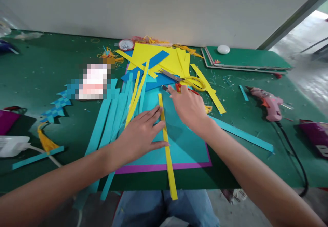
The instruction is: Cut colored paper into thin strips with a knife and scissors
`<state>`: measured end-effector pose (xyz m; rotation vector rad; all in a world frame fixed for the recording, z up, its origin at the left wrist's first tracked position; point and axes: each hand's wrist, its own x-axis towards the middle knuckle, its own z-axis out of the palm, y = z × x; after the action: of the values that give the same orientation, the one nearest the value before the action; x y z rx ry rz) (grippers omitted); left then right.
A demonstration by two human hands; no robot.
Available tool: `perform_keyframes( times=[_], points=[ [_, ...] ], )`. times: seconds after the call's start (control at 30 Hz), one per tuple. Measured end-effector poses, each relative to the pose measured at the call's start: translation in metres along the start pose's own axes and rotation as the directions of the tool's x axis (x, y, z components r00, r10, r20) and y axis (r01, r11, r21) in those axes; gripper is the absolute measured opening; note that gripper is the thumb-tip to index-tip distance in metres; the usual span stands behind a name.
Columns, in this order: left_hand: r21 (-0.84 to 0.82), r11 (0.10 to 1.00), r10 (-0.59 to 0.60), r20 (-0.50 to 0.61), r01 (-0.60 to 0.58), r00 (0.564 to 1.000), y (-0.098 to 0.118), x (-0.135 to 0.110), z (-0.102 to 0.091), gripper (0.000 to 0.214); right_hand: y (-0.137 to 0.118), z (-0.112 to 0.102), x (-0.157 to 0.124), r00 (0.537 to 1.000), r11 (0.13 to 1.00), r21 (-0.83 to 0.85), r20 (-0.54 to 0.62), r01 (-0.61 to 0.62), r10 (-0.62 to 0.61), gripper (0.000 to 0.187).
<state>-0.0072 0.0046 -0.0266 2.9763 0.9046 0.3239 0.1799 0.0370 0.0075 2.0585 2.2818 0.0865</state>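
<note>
Green tabletop (30, 73), red-handled tool (177, 87) partly behind right hand (190, 106).

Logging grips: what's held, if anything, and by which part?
The left hand touches a yellow strip near its middle; the right hand partly covers a red-handled tool; whether either grips cannot be told.

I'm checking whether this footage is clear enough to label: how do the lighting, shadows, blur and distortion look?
All in the head view: soft shadow on the turquoise paper sheet by the bare right hand; glare whitening the grey floor at upper right; a blocky pixelated patch hiding something on the green tabletop; forearms seemingly stretched by a wide lens; no strong motion blur on the left hand.
</note>
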Motion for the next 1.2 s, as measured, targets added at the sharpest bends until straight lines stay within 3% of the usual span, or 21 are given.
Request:
perform_keyframes(
  times=[0.23,0.4,0.53,0.63,0.7,0.83,1.03,1.2],
  points=[
    [-0.075,0.996,-0.048,-0.018,0.047,0.999,-0.002,-0.002,-0.002,0.060,0.023,-0.001,-0.024,0.998,0.996,0.069,0.026,-0.058,0.056,0.045],
    [-0.081,0.996,-0.043,-0.121,0.033,0.992,-0.013,0.002,-0.001,0.041,0.020,0.006,-0.033,1.000,1.000,0.004,0.007,-0.030,0.030,0.047],
    [-0.083,0.995,-0.073,-0.214,0.056,0.974,-0.023,0.002,0.000,0.029,0.016,0.002,-0.038,0.988,0.999,-0.021,-0.146,0.042,-0.045,0.046],
    [-0.093,0.993,-0.098,-0.267,0.075,0.959,-0.026,0.000,-0.004,0.024,0.009,-0.004,-0.047,0.960,0.987,0.055,-0.249,0.148,-0.130,0.041],
    [-0.101,0.991,-0.116,-0.291,0.090,0.950,-0.028,-0.002,-0.007,0.023,0.000,-0.005,-0.054,0.964,0.957,0.175,-0.169,0.233,-0.204,0.043],
    [-0.131,0.987,-0.135,-0.320,0.097,0.938,-0.029,-0.006,-0.011,0.021,-0.021,-0.002,-0.063,0.952,0.932,0.304,0.171,0.195,-0.254,0.057],
    [-0.142,0.987,-0.118,-0.330,0.074,0.937,-0.028,-0.007,-0.010,0.020,-0.024,-0.007,-0.064,0.929,0.918,0.380,0.285,0.117,-0.237,0.014],
    [-0.160,0.984,-0.130,-0.312,0.083,0.941,-0.028,-0.008,-0.008,0.020,-0.013,-0.013,-0.061,0.918,0.901,0.434,0.347,0.025,-0.192,0.014]
  ],
)
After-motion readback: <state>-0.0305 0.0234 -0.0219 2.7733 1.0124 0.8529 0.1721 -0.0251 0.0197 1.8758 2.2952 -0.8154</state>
